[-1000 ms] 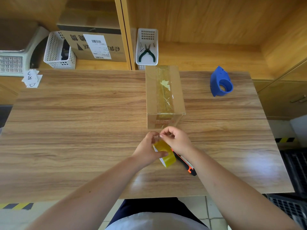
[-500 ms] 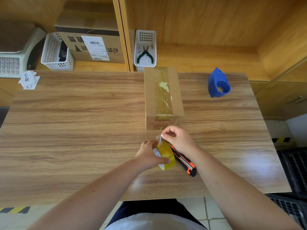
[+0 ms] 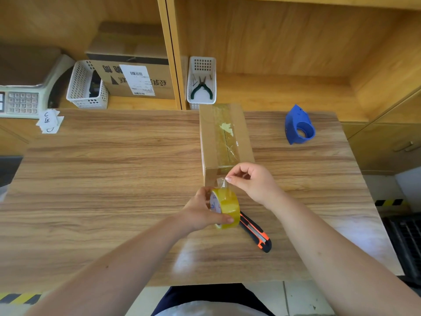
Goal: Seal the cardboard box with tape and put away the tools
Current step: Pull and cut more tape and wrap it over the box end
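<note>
Left hand (image 3: 200,212) wraps the yellow tape roll (image 3: 225,207), thumb on its outer face, roll held on edge just above the surface (image 3: 114,179). Right hand (image 3: 251,182) pinches the clear free tape end (image 3: 222,182) between thumb and forefinger, just above the roll and in front of the near end of the cardboard box (image 3: 224,144).

Box sits mid-surface, long axis pointing away, tape strip already along the top seam with a torn yellowish patch on it. Utility knife (image 3: 256,234), black/orange, lies flat on the surface just right of the roll. Blue tape dispenser (image 3: 299,126) at far right, well apart.

Writing: roll core has blue print, too small to read. Shelf carton (image 3: 132,76) has upside-down characters and a white barcode label, unreadable. Paper slips (image 3: 49,122) at far left carry handwritten marks. White basket (image 3: 201,80) behind the box holds pliers (image 3: 201,87).
</note>
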`<state>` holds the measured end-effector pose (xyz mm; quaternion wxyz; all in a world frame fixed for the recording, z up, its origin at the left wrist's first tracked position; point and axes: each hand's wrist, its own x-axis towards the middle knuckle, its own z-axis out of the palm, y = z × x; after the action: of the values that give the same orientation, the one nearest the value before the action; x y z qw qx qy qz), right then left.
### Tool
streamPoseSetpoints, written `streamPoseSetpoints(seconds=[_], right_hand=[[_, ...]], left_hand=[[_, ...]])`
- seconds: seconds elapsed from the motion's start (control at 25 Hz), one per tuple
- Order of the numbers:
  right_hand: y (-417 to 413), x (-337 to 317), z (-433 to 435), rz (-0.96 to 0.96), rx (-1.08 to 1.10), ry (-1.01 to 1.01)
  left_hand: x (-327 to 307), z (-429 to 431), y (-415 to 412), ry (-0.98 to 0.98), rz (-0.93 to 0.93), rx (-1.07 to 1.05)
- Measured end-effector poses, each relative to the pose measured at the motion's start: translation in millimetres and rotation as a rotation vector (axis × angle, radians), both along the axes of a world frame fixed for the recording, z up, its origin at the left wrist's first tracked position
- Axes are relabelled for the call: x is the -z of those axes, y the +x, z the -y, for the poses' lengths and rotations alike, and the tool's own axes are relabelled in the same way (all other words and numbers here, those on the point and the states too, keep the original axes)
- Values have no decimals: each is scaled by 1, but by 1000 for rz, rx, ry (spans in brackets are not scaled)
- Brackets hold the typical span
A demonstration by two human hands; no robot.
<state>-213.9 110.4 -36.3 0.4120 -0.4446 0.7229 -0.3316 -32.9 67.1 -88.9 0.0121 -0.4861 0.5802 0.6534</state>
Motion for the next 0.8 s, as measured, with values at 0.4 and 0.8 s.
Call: streamPoseSetpoints(seconds=[0.4, 0.8], right_hand=[[8, -5, 0, 98, 17, -7], [17, -16, 4, 533, 189, 177]], left_hand=[[-34, 3, 16, -232, -183, 33], [-67, 18, 10, -432, -358, 222]])
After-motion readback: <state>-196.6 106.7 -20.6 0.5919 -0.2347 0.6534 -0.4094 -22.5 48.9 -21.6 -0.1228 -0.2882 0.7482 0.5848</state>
